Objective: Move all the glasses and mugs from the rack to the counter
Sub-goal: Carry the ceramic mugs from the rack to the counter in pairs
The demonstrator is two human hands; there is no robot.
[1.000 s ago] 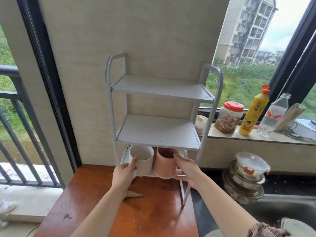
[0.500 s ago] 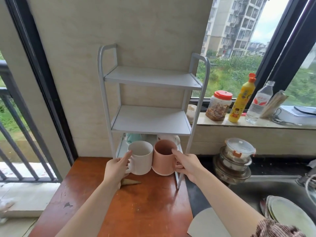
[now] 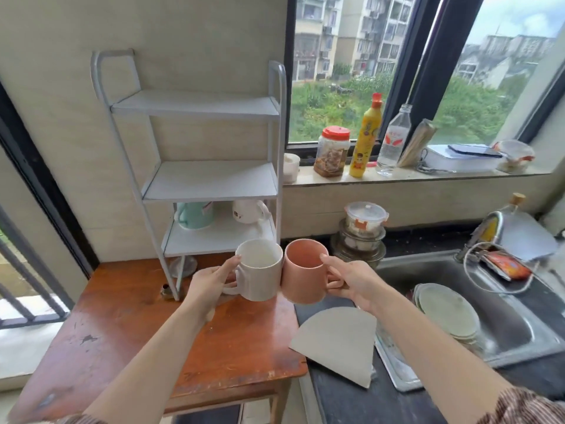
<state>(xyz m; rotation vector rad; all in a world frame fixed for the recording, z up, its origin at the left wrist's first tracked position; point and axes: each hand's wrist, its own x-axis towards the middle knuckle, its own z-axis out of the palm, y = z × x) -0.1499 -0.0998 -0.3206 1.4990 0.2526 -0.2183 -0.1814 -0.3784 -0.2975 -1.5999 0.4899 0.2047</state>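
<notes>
My left hand (image 3: 211,284) grips the handle of a white mug (image 3: 260,272), held in the air above the right edge of the wooden table (image 3: 128,341). My right hand (image 3: 348,280) holds a pink mug (image 3: 304,270) by its handle, side by side with the white one and touching it. Both mugs are upright, in front of the white three-tier rack (image 3: 211,179). On the rack's bottom shelf stand a light green mug (image 3: 195,214) and a white printed mug (image 3: 249,211). The two upper shelves hold nothing.
A dark counter (image 3: 360,396) lies right of the table, with a grey fan-shaped sheet (image 3: 339,338) on it. A steel sink (image 3: 516,328) holds stacked plates (image 3: 449,313). Stacked lidded containers (image 3: 362,234) stand behind it. Jar (image 3: 333,149), yellow bottle (image 3: 367,136) and clear bottle (image 3: 393,137) line the window sill.
Both hands have pulled the white and pink mugs out of the rack's bottom shelf and carried them forward and to the right. The view has swung right toward the sink.
</notes>
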